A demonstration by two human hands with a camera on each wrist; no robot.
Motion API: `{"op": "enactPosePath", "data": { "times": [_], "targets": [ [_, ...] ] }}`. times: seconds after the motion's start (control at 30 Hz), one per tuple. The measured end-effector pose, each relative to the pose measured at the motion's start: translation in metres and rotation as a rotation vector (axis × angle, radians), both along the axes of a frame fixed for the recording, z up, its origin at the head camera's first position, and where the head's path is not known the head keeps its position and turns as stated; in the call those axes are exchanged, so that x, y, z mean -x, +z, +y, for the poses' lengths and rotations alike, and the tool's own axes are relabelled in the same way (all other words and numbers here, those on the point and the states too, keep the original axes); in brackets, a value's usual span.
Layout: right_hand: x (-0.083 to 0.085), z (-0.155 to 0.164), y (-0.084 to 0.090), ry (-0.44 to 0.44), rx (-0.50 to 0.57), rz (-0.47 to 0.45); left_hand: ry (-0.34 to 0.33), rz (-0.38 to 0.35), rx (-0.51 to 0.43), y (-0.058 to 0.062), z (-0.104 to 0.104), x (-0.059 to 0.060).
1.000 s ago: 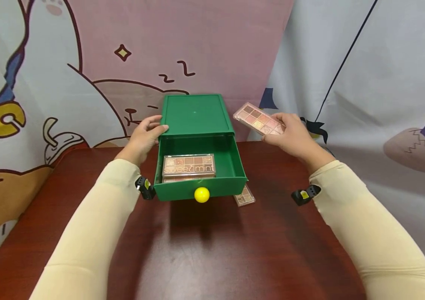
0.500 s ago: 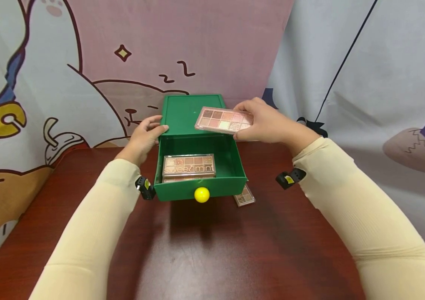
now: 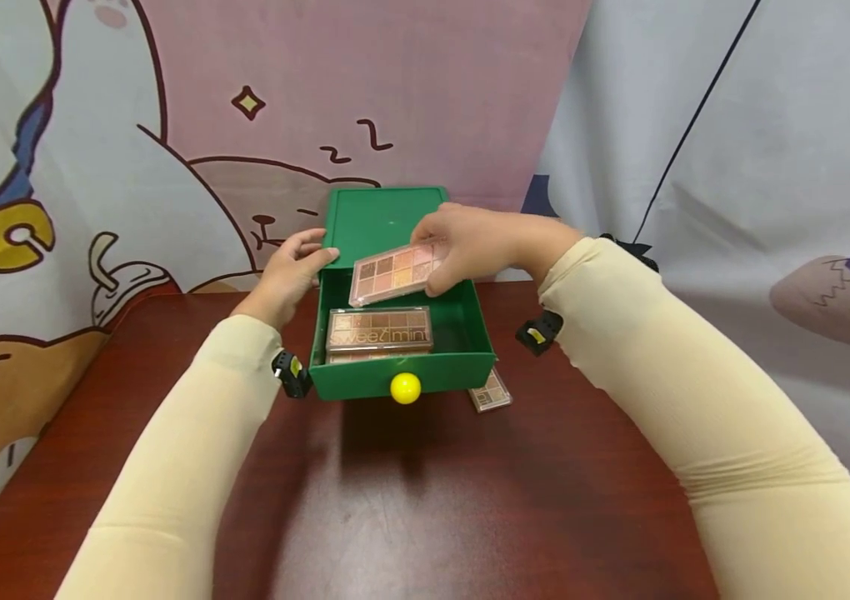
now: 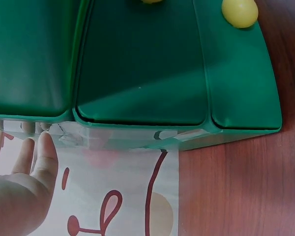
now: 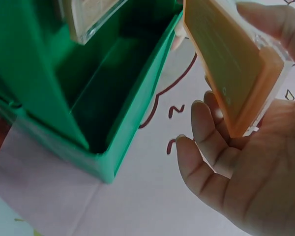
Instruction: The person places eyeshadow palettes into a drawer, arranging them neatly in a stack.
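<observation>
My right hand (image 3: 473,246) pinches an eyeshadow palette (image 3: 392,273) by its right end, tilted above the back of a pulled-out green drawer (image 3: 462,325). In the right wrist view the palette's orange-brown underside (image 5: 226,64) shows, gripped between thumb and fingers. Inside the drawer, at its left, a "sweet mint" eyeshadow palette (image 3: 380,330) lies over another. My left hand (image 3: 292,271) rests on the left side of the green drawer cabinet (image 3: 380,221), thumb near its top front corner. In the left wrist view its fingers (image 4: 46,152) extend towards the cabinet wall.
A third eyeshadow palette (image 3: 491,393) lies on the dark red table (image 3: 545,500), partly under the drawer's right front corner. The drawer front bears a yellow round knob (image 3: 406,388). A cartoon-printed cloth (image 3: 470,83) hangs behind.
My right hand has carried the eyeshadow palette leftwards from the cabinet's right side to over the drawer, and tilted it. My left hand and the drawer have stayed put.
</observation>
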State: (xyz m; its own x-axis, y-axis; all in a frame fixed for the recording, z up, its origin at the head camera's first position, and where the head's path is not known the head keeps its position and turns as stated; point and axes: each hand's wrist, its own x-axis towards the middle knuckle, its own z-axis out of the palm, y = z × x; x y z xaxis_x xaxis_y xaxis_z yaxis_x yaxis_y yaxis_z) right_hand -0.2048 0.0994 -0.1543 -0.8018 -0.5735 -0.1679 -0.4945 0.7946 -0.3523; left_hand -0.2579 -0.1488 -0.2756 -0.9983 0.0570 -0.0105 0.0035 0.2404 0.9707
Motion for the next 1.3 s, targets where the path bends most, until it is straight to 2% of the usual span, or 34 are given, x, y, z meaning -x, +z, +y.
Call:
{"op": "enactPosePath", "data": {
  "times": [0.13,0.33,0.77,0.9,1.1,1.2,1.3],
  "targets": [
    [0.002,-0.011,-0.002,0.045,-0.025,-0.031,0.0,0.005,-0.001,0.0,0.002,0.0],
    [0.003,-0.022,-0.005,0.054,-0.07,-0.088,-0.007,0.001,-0.003,-0.001,0.006,-0.001],
    [0.007,-0.031,-0.017,0.115,-0.095,-0.139,-0.01,0.006,-0.013,0.001,0.012,-0.002],
    [0.006,-0.033,-0.018,0.106,-0.134,-0.143,-0.011,0.007,-0.01,0.001,0.012,-0.002],
    [0.006,-0.032,-0.018,0.059,-0.248,-0.174,-0.015,-0.002,-0.015,0.001,0.013,-0.002],
    [0.006,-0.03,-0.017,0.04,-0.209,-0.193,-0.015,-0.003,-0.027,0.0,0.012,-0.001],
    [0.008,-0.025,-0.014,0.019,-0.097,-0.199,-0.015,-0.004,-0.04,-0.001,0.012,0.0]
  ]
}}
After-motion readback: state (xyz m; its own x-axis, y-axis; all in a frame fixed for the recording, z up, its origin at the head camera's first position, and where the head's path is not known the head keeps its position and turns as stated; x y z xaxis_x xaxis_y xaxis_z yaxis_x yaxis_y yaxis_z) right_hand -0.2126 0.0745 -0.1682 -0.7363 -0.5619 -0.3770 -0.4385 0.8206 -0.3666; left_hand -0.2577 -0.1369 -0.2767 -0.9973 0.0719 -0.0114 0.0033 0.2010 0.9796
